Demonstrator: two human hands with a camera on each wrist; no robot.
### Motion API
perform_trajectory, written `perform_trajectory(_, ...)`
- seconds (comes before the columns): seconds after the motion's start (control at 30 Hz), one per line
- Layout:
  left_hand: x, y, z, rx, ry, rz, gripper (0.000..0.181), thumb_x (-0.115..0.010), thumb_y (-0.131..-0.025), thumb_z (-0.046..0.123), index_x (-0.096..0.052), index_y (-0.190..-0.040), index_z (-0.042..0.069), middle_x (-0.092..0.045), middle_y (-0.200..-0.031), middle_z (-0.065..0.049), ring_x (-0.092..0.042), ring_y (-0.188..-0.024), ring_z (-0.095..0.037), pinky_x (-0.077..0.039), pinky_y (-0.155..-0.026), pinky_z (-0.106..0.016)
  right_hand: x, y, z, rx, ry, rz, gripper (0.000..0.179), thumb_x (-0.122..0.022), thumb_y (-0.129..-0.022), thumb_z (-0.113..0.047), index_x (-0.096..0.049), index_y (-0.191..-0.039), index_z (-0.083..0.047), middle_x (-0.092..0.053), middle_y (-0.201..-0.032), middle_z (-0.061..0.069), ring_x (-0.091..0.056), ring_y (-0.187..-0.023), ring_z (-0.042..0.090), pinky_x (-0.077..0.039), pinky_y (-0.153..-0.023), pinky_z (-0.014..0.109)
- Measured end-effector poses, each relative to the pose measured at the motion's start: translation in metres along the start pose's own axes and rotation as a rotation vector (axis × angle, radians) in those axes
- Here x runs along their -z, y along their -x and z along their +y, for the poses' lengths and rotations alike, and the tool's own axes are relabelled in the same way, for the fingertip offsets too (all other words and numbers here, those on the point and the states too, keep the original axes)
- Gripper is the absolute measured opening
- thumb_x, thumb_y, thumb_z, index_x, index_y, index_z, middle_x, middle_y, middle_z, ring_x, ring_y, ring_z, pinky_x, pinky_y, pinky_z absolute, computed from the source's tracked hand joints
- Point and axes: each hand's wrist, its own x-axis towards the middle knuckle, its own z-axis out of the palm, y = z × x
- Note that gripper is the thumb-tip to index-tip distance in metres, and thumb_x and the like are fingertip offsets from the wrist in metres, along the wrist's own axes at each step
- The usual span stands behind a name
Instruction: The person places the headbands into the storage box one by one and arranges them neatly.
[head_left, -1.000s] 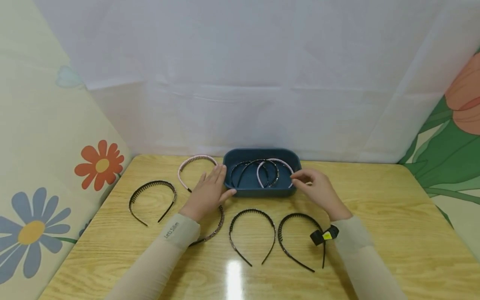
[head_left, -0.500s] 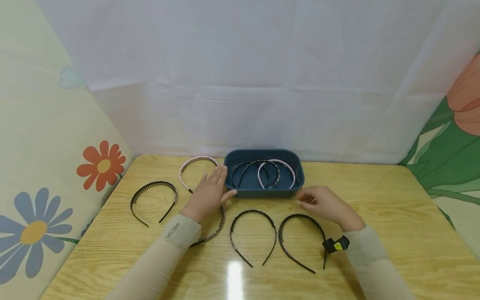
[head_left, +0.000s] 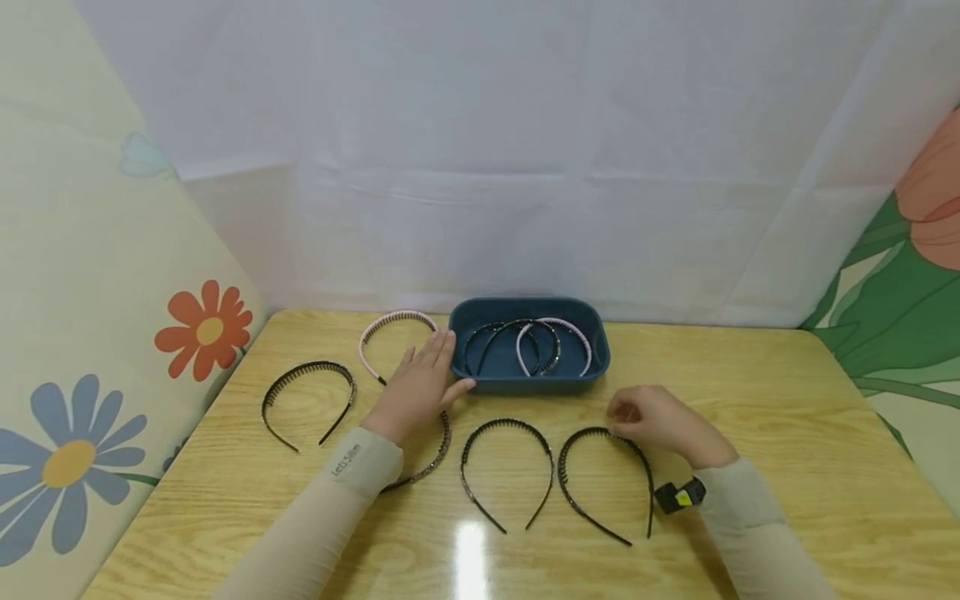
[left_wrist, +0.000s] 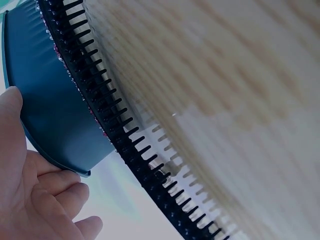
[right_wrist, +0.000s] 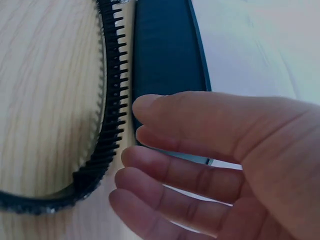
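Note:
A dark blue plastic bin (head_left: 525,387) holds a pink headband (head_left: 573,326) and black headbands (head_left: 557,343). Against the bin's left end rests my left hand (head_left: 414,385), fingers straight, thumb at the front corner; the left wrist view shows that thumb at the rim. Beneath the left forearm lies a beaded black headband (left_wrist: 100,107), partly hidden. My right hand (head_left: 663,423) hovers by the top of another black toothed headband (head_left: 596,431). In the right wrist view its fingers are loosely bent beside the comb teeth, with nothing between them.
Further headbands lie on the wooden table (head_left: 787,433): a black one (head_left: 310,364) at far left, a pink one (head_left: 397,314) behind my left hand, and a black one (head_left: 504,422) front centre. A white cloth (head_left: 487,183) hangs behind the bin.
My right hand has moved away from the pink headband in the bin, toward me and slightly right, to the black headband on the table. The left hand keeps its place at the bin.

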Motion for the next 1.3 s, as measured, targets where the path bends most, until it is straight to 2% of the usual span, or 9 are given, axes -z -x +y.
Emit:
perform_trajectory(0.3,-0.001,-0.001,-0.001,-0.004,0.004,0.002,0.084,-0.047,-0.106,0.05,-0.014,-0.159,-0.006,-0.014,-0.166,-0.023,-0.015,-0.154,-0.037,-0.014,-0.123,-0.06,-0.002,0.001,0.006,-0.014,-0.008,-0.037,0.01,-0.079,-0.088,-0.009,-0.074,-0.094,-0.004,-0.07,-0.086,-0.002,-0.064,-0.078,0.01,-0.056,-0.071,0.03)
perform_trajectory(0.6,-0.001,-0.002,-0.002,-0.001,-0.005,0.006,0.084,-0.047,-0.106,0.05,-0.014,-0.159,-0.006,-0.016,-0.166,-0.024,-0.015,-0.154,-0.036,-0.015,-0.123,-0.06,-0.004,0.002,0.008,0.0,-0.02,-0.031,0.007,-0.078,-0.088,-0.006,-0.073,-0.092,-0.004,-0.068,-0.081,-0.003,-0.06,-0.075,0.007,-0.054,-0.067,0.026)
perform_trajectory(0.93,-0.002,-0.002,-0.002,0.0,-0.007,0.0,0.084,-0.047,-0.106,0.05,-0.014,-0.159,-0.006,-0.017,-0.166,-0.024,-0.016,-0.154,-0.037,-0.015,-0.122,-0.061,-0.006,0.003,0.012,0.027,0.015,-0.021,0.004,-0.075,-0.088,-0.003,-0.075,-0.092,-0.004,-0.07,-0.085,-0.002,-0.061,-0.076,0.006,-0.054,-0.068,0.027)
perform_trajectory(1.3,0.001,-0.001,0.0,0.005,-0.007,-0.005,0.083,-0.047,-0.106,0.049,-0.016,-0.159,-0.007,-0.018,-0.165,-0.025,-0.017,-0.153,-0.037,-0.015,-0.122,-0.061,-0.001,0.006,0.009,-0.039,-0.005,-0.006,0.008,-0.071,-0.091,-0.002,-0.074,-0.098,-0.003,-0.071,-0.091,0.001,-0.066,-0.082,0.013,-0.057,-0.072,0.033)
